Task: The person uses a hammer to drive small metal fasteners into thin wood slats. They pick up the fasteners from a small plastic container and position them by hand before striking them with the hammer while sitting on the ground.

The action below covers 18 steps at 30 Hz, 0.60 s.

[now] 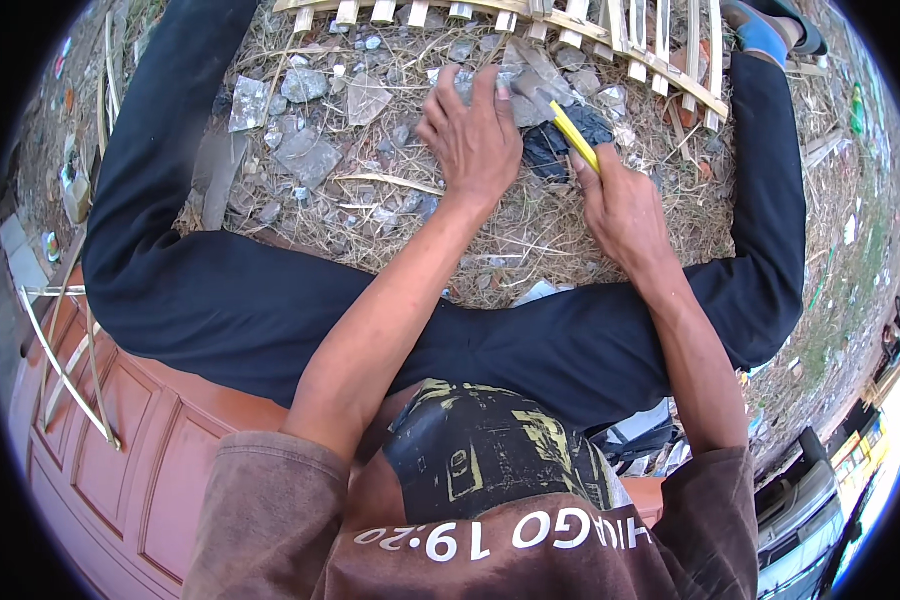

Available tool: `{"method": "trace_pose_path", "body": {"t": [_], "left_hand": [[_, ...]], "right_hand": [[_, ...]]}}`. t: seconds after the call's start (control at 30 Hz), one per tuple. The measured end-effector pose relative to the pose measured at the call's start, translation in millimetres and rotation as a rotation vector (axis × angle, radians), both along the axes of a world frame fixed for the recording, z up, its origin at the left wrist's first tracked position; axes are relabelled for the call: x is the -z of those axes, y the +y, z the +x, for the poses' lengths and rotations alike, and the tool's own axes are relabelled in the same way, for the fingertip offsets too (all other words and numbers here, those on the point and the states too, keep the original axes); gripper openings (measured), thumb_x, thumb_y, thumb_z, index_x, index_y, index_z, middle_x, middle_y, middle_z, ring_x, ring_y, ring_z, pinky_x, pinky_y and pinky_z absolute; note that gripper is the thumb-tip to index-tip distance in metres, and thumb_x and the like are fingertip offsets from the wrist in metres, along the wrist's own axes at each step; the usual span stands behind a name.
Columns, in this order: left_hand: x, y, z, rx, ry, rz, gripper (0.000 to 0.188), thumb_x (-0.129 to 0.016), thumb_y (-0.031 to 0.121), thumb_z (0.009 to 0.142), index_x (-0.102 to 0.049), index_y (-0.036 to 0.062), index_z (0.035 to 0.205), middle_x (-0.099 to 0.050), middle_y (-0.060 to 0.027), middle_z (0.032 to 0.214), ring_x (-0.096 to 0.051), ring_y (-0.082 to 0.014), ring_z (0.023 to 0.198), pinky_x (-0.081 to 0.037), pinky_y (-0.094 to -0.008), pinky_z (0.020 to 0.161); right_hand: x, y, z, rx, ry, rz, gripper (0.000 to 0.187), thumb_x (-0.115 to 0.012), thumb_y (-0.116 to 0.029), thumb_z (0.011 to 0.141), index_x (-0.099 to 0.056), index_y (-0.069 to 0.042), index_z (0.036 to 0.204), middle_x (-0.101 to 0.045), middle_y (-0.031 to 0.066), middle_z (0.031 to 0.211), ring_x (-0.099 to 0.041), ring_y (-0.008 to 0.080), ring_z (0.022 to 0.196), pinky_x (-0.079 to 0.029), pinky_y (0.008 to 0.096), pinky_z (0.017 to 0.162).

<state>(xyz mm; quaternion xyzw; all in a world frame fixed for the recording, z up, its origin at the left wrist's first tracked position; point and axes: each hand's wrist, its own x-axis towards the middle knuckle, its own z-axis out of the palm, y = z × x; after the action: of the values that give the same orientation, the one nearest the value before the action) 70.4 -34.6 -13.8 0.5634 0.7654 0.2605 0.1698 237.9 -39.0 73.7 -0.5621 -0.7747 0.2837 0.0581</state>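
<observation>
My right hand (625, 205) is closed round the yellow handle of a hammer (576, 136). Its grey metal head points up and left, and blends with the stones behind it. Crumpled black plastic (562, 150) lies on the ground just under the handle. To the left, my left hand (475, 140) reaches down to the stones with bent fingers, the thumb and forefinger close together. Whatever may be between those fingertips is too small to make out. A pale grey stone piece (467, 82) shows beside the fingertips.
Slatted strips of pale wood or bamboo (610, 45) lie along the far side. Broken stones (305, 157) and dry straw cover the ground between my dark-trousered legs (240, 275). I sit on a reddish-brown panelled door (110, 440). Thin sticks (65, 370) lie at the left.
</observation>
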Motion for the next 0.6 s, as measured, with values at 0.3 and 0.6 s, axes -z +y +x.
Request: {"method": "trace_pose_path", "body": {"t": [0.3, 0.6], "left_hand": [[2.2, -2.4, -1.4, 0.012, 0.005, 0.014, 0.036, -0.042, 0.030, 0.106, -0.053, 0.0140, 0.135, -0.036, -0.0197, 0.141, -0.033, -0.0387, 0.130, -0.022, -0.0554, 0.106], [2.1, -2.3, -1.5, 0.030, -0.004, -0.022, 0.039, -0.039, 0.034, 0.107, -0.054, 0.0126, 0.136, -0.036, -0.0187, 0.140, -0.031, -0.0373, 0.130, -0.022, -0.0546, 0.107]], "right_hand": [[-1.8, -1.3, 0.3, 0.027, 0.056, 0.002, 0.027, -0.058, -0.024, 0.103, -0.046, -0.002, 0.091, -0.056, 0.0223, 0.057, -0.059, 0.0469, 0.054, -0.044, 0.0544, 0.049], [-6.2, 2.8, 3.9, 0.075, 0.075, -0.002, 0.028, -0.057, -0.026, 0.103, -0.046, -0.002, 0.092, -0.056, 0.0224, 0.056, -0.057, 0.0470, 0.052, -0.043, 0.0546, 0.048]]}}
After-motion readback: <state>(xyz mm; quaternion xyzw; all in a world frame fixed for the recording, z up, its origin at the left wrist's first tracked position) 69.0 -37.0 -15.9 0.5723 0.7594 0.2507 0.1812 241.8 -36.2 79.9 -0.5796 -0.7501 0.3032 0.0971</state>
